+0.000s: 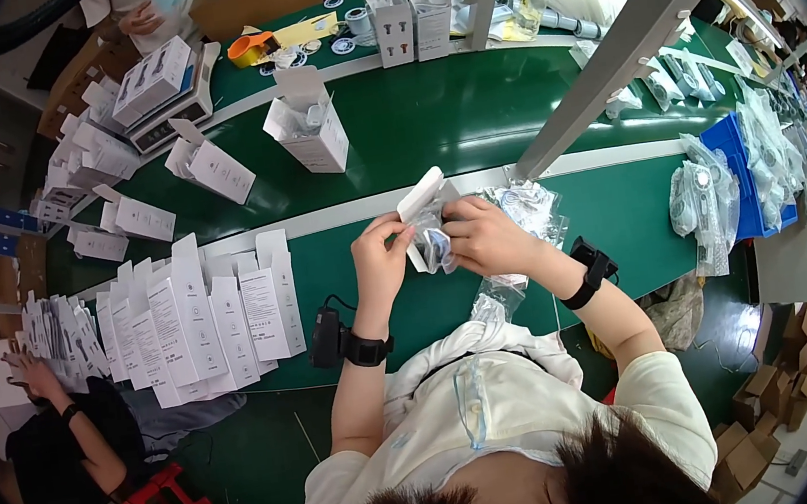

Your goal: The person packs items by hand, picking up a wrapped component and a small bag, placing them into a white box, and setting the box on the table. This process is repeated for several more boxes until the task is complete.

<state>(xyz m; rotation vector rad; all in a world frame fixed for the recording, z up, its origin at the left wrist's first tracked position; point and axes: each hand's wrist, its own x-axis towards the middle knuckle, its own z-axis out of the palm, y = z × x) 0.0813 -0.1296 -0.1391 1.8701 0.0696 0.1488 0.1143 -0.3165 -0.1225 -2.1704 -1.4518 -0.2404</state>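
Above the green table in front of me, my left hand (381, 257) pinches the side of a small white carton (419, 195), its flap up. My right hand (485, 235) has its fingers bent at the carton's opening, closed on a clear plastic bag (434, 239) with greyish parts inside. How far the bag sits in the carton is partly hidden by the fingers. Next to my right hand lies a pile of clear bags (531, 206) with small white and silvery parts. Another clear bag (498, 299) rests at the table's near edge.
Upright open white cartons (186, 324) stand in rows at left, beside a co-worker's hand (34, 375). Beyond a pale rail, an open filled carton (310, 127) stands on the green belt. A slanting metal post (600, 46) rises at right, near a blue bin (745, 180) with bagged parts.
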